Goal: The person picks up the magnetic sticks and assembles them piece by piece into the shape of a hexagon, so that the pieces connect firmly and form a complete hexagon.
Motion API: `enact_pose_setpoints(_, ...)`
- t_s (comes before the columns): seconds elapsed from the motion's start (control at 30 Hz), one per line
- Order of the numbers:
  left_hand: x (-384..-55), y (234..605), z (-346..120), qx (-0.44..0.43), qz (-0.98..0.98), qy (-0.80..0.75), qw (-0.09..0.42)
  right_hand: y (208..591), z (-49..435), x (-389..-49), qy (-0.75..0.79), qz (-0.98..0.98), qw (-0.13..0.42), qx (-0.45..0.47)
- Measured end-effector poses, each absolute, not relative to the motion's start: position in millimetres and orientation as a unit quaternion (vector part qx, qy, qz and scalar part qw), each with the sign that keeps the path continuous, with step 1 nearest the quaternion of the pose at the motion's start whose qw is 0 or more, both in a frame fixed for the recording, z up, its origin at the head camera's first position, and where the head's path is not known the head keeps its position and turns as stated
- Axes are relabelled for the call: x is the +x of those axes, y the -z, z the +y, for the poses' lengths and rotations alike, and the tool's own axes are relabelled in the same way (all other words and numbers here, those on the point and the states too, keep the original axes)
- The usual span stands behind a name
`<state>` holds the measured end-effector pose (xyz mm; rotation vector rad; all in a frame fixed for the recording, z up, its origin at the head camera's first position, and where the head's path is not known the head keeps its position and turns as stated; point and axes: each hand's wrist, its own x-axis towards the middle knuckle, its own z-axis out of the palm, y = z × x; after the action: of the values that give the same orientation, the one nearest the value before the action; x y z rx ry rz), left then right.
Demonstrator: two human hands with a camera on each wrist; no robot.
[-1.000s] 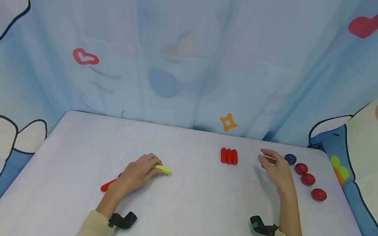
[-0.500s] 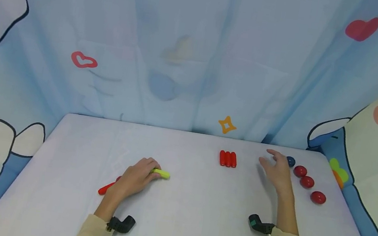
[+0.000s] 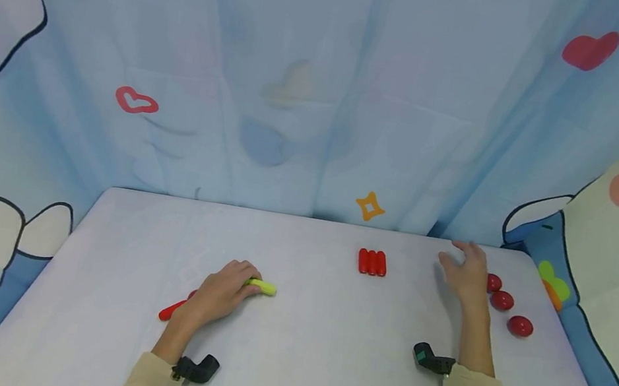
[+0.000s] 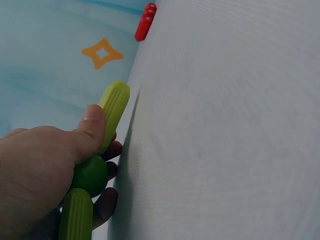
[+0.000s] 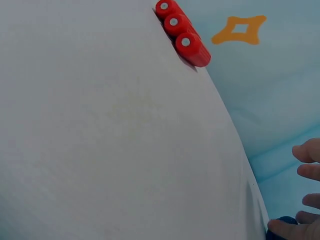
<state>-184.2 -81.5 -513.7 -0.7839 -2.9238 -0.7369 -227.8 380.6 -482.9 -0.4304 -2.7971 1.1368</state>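
My left hand (image 3: 218,296), over the left half of the table, holds light-green ribbed rods. One rod (image 4: 115,112) is pinched under the thumb, with a dark green ball (image 4: 91,176) and a second rod (image 4: 76,215) below it. Past the wrist, a red rod (image 3: 172,310) and part of a dark red ball (image 3: 192,294) show. My right hand (image 3: 468,277) is at the back right, thumb and fingers spread apart. In the right wrist view the thumb overlaps a dark blue ball (image 5: 288,219), which the hand hides in the head view.
Three red rods (image 3: 372,262) lie side by side near the back edge of the white table (image 3: 309,353). Three red balls (image 3: 502,300) sit right of my right forearm. A blue patterned curtain (image 3: 292,150) hangs behind the table.
My right hand has moved right and back, over the blue ball, which was visible beside it before. My left hand has stayed nearly still with the light-green rod.
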Motion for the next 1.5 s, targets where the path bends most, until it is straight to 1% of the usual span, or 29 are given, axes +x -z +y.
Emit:
enact_pose_setpoints(0.17, -185, 515, -81, -0.257, -0.936, 0.24, 0.01, 483, 389, -228, -0.36, -0.919, 0.057, -0.15)
enact_pose_setpoints(0.4, -184, 516, -83, -0.255, -0.937, 0.238, 0.016, 486, 392, -231, -0.351, -0.921, 0.031, -0.163)
enact_pose_setpoints(0.63, -187, 517, -82, -0.258, -0.937, 0.235, 0.017, 491, 393, -234, -0.339, -0.926, 0.026, -0.165)
enact_pose_setpoints(0.87, -187, 517, -83, -0.262, -0.937, 0.229, 0.02, 495, 391, -236, -0.322, -0.933, -0.026, -0.159)
enact_pose_setpoints(0.97, -187, 518, -83, -0.262, -0.937, 0.228, 0.021, 497, 391, -236, -0.321, -0.933, -0.035, -0.158)
enact_pose_setpoints(1.17, -187, 517, -83, -0.26, -0.938, 0.227, 0.019, 498, 395, -235, -0.322, -0.931, -0.03, -0.168)
enact_pose_setpoints(1.27, -187, 517, -83, -0.26, -0.938, 0.227, 0.019, 500, 397, -235, -0.334, -0.925, -0.019, -0.177)
enact_pose_setpoints(1.37, -187, 517, -83, -0.26, -0.937, 0.232, 0.019, 499, 393, -234, -0.373, -0.91, 0.006, -0.182)
enact_pose_setpoints(1.5, -186, 517, -84, -0.262, -0.936, 0.234, 0.018, 491, 381, -233, -0.425, -0.889, 0.058, -0.158)
